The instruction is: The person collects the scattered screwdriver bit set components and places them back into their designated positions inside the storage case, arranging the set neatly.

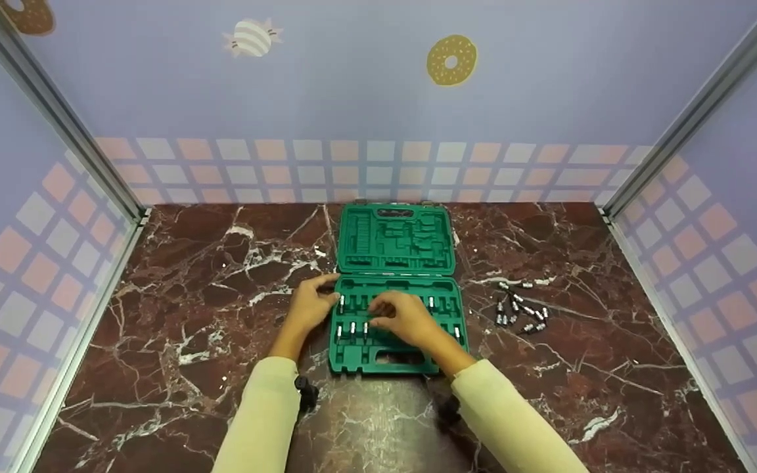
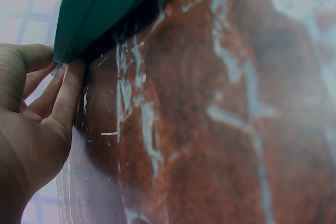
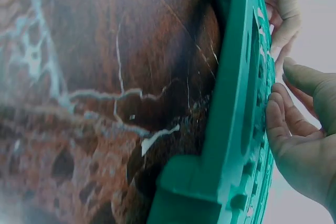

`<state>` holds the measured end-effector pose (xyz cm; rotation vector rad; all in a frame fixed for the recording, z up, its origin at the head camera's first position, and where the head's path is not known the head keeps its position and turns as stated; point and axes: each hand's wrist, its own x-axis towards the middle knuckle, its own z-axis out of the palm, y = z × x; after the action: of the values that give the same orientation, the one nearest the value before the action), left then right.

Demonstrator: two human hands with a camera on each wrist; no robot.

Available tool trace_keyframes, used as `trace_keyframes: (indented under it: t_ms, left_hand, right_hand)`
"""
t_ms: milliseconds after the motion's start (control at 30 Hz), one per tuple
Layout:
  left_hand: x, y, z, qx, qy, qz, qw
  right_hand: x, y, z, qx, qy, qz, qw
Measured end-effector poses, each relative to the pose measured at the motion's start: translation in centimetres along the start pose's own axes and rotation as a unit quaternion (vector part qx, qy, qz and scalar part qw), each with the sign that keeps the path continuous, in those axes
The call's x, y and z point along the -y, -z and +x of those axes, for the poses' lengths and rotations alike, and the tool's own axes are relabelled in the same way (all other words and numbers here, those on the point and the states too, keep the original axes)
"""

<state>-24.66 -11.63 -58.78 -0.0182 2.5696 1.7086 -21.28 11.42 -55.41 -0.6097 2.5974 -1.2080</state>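
Observation:
A green plastic tool case (image 1: pixel 385 363) lies open on the tabletop, its lid (image 1: pixel 397 236) folded back. Small silver bit sockets stand in some of its slots, such as one (image 1: pixel 353 330) in the left part of the front row. At the case's left edge, my left hand (image 1: pixel 309 303) grips the rim between thumb and fingers. My right hand (image 1: pixel 405 316) is over the middle of the tray with curled fingers, the fingertips close to the slots. Whether a socket is between those fingertips is hidden in the head and right wrist views.
To the right of the case, several loose bit sockets (image 1: pixel 515 307) with dark ends lie scattered on the dark red marbled tabletop (image 1: pixel 221 315). Patterned panels (image 1: pixel 378 98) enclose the back and both sides.

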Motion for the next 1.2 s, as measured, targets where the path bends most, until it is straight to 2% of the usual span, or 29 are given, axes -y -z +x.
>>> trace_keyframes:
  t_ms: [200,367,533,833,1033,1200]
  left_hand:
    - [0.0,0.0,0.0,-0.006,-0.003,0.004,1.0]
    - [0.1,-0.1,-0.1,-0.004,-0.003,-0.002,1.0]
    - [0.4,-0.2,-0.2,-0.003,-0.005,-0.002,1.0]
    - [0.2,0.0,0.0,-0.002,-0.004,-0.006,1.0]
    - [0.0,-0.1,-0.1,-0.003,0.0,-0.007,1.0]
    - [-0.1,-0.1,0.0,-0.009,-0.001,-0.001,1.0]
  right_hand:
    - [-0.2,0.8,-0.8,-0.017,0.01,0.046,0.999]
    - [-0.3,1.5,-1.6,-0.033,0.032,0.049,0.998]
    - [-0.8,2.5,-3.0,-0.049,0.028,0.058,0.997]
    - [-2.2,5.1,-5.3,-0.104,0.012,0.059,0.993]
    - [-3.8,6.9,-6.5,-0.17,0.033,0.07,0.982]
    - [-5.2,8.1,-7.5,-0.209,0.02,0.111,0.971]
